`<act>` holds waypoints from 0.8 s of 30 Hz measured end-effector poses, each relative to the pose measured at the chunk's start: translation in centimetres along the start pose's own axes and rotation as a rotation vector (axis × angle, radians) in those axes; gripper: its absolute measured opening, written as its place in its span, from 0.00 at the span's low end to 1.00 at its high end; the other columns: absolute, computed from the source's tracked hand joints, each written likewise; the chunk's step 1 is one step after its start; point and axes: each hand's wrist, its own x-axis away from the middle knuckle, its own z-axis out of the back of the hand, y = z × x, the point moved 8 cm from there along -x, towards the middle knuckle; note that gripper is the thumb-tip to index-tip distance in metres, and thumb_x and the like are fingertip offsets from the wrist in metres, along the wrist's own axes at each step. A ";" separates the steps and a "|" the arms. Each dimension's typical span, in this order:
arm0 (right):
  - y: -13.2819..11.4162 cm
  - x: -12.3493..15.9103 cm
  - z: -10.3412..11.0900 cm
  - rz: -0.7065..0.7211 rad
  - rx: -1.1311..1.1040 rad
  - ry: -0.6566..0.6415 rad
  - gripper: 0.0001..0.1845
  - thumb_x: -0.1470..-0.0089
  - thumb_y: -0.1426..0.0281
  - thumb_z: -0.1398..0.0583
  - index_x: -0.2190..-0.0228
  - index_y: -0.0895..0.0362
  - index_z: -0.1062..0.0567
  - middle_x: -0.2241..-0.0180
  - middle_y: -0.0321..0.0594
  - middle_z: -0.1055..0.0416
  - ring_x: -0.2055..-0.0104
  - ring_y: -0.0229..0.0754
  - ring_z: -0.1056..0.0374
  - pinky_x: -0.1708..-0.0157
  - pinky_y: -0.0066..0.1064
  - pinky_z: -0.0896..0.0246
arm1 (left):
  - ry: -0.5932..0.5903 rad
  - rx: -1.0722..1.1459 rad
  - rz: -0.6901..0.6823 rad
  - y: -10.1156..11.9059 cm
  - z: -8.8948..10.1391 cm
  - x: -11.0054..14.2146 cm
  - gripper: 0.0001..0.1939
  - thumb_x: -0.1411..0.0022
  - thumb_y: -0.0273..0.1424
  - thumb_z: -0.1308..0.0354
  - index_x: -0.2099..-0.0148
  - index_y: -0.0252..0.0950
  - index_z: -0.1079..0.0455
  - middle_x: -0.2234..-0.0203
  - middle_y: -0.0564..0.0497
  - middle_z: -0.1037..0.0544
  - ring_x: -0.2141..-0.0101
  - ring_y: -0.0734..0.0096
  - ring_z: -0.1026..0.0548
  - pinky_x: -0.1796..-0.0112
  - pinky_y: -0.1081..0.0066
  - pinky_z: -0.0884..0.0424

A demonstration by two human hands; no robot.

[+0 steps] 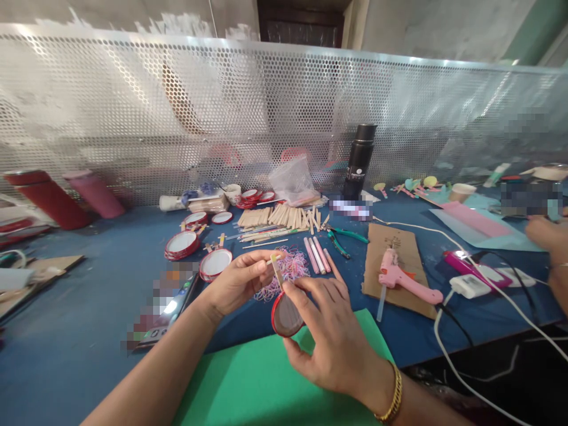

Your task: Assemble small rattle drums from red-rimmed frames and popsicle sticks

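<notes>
My right hand (326, 337) grips a round jar lid (287, 316) with a red rim, held tilted above a green sheet (248, 384). From the lid's top edge a flat wooden craft stick (277, 273) sticks up, its tip yellowish. My left hand (242, 278) is closed, thumb and finger pinching at that tip, where a short piece seems to cross it. Whether the pieces are joined I cannot tell. Behind the hands lies a tangle of pink and purple rubber bands (293, 266). Left of them are red-rimmed lids (215, 262), some with crossed sticks.
Craft sticks (284, 217) are heaped at the back, near pink-purple markers (317, 255) and green-handled pliers (337, 239). A pink glue gun (406, 278) rests on cardboard (371, 260), cables beside it. A phone (171, 305) lies left; a black bottle (358, 163) stands behind. Another person's hand (544, 236) shows right.
</notes>
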 end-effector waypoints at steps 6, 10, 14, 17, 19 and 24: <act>0.1 0.1 0.0 -0.006 -0.006 0.004 0.37 0.48 0.65 0.39 0.38 0.57 0.41 0.45 0.50 0.37 0.45 0.55 0.41 0.41 0.55 0.51 | -0.068 0.011 0.002 0.1 -0.5 0.0 0.22 0.51 0.35 0.27 0.55 0.30 0.20 0.80 0.55 0.31 0.76 0.80 0.35 0.70 0.80 0.34; 0.2 0.1 0.2 -0.018 -0.009 0.024 0.37 0.48 0.65 0.39 0.38 0.56 0.41 0.45 0.50 0.37 0.45 0.55 0.41 0.41 0.55 0.51 | -0.091 -0.004 0.027 0.3 -0.8 0.2 0.31 0.52 0.42 0.28 0.47 0.33 0.23 0.74 0.53 0.28 0.74 0.79 0.35 0.69 0.78 0.33; 0.5 0.2 0.2 -0.037 0.008 0.042 0.37 0.48 0.66 0.39 0.38 0.56 0.40 0.46 0.50 0.37 0.45 0.54 0.41 0.42 0.54 0.48 | -0.023 -0.100 -0.023 0.8 -0.6 0.1 0.33 0.50 0.47 0.31 0.45 0.34 0.25 0.70 0.51 0.28 0.71 0.75 0.34 0.69 0.77 0.34; 0.9 0.1 0.0 -0.066 0.039 0.034 0.38 0.48 0.67 0.39 0.37 0.55 0.41 0.46 0.49 0.37 0.45 0.54 0.41 0.44 0.53 0.45 | 0.106 -0.242 -0.084 1.0 0.2 0.0 0.25 0.48 0.45 0.32 0.53 0.34 0.21 0.73 0.51 0.29 0.73 0.75 0.35 0.72 0.77 0.37; 1.1 0.1 -0.2 -0.084 0.059 0.023 0.38 0.48 0.67 0.39 0.37 0.54 0.41 0.46 0.49 0.37 0.46 0.54 0.41 0.45 0.53 0.44 | 0.179 -0.314 -0.133 1.3 0.7 -0.1 0.21 0.48 0.44 0.32 0.58 0.34 0.20 0.76 0.52 0.30 0.75 0.76 0.37 0.73 0.76 0.40; 1.3 0.1 -0.3 -0.096 0.094 0.041 0.39 0.48 0.68 0.38 0.36 0.53 0.42 0.46 0.48 0.36 0.46 0.53 0.40 0.45 0.52 0.42 | 0.280 -0.426 -0.235 2.3 1.3 0.2 0.19 0.44 0.45 0.35 0.60 0.35 0.20 0.76 0.53 0.33 0.74 0.75 0.40 0.73 0.75 0.42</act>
